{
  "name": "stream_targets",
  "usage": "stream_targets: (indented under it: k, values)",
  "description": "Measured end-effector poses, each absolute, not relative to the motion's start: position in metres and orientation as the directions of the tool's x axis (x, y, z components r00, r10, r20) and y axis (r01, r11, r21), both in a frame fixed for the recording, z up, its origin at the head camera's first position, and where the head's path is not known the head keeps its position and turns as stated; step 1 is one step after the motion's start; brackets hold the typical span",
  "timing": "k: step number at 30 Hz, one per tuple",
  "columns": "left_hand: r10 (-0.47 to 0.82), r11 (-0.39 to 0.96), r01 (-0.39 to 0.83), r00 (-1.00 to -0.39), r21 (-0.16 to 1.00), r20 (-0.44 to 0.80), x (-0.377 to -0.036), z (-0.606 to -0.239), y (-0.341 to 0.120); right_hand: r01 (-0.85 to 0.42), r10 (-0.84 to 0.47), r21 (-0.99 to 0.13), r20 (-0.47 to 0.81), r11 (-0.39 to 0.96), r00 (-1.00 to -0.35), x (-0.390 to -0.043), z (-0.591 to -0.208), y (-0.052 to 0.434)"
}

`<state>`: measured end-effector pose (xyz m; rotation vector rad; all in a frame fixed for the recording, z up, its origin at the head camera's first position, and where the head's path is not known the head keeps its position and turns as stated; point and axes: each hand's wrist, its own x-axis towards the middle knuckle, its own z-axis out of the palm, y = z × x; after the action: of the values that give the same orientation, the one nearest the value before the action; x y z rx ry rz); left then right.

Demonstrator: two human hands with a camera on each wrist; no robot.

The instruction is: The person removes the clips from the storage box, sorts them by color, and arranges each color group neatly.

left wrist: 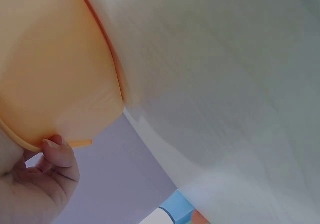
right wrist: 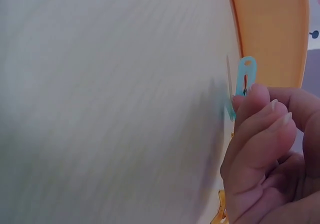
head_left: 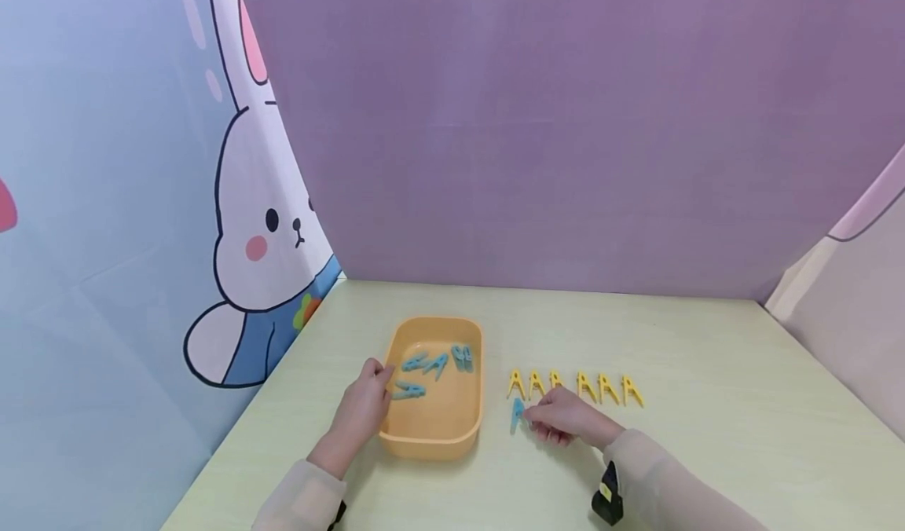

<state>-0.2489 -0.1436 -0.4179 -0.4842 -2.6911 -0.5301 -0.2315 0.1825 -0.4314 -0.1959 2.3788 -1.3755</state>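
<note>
An orange tray [head_left: 433,440] sits on the pale green table, with several blue clothespins [head_left: 433,364] inside it. My left hand [head_left: 364,405] grips the tray's left rim, thumb hooked over the edge; the left wrist view shows the thumb [left wrist: 59,154] on the orange tray [left wrist: 55,73]. My right hand [head_left: 562,419] pinches a blue clothespin [head_left: 517,415] just right of the tray, low over the table. In the right wrist view the blue clothespin [right wrist: 244,83] sticks out past my fingertips [right wrist: 260,108], with the tray [right wrist: 270,28] beyond. A row of yellow clothespins [head_left: 576,387] lies behind the right hand.
A purple backdrop stands behind the table and a rabbit-print curtain [head_left: 254,240] hangs at the left. The table's right edge runs beside a pale wall [head_left: 841,319]. Bare table surface [head_left: 707,452] stretches to the right of the yellow row.
</note>
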Motion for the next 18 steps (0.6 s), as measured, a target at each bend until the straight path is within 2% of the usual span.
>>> stream_targets:
  k: [18]
  values:
    - [0.267, 0.868, 0.402, -0.873, 0.292, 0.408, -0.2485, -0.4186, -0.1438, 0.06, -0.314, -0.808, -0.295, 0.586, -0.902, -0.2319, -0.4315, 0.1785]
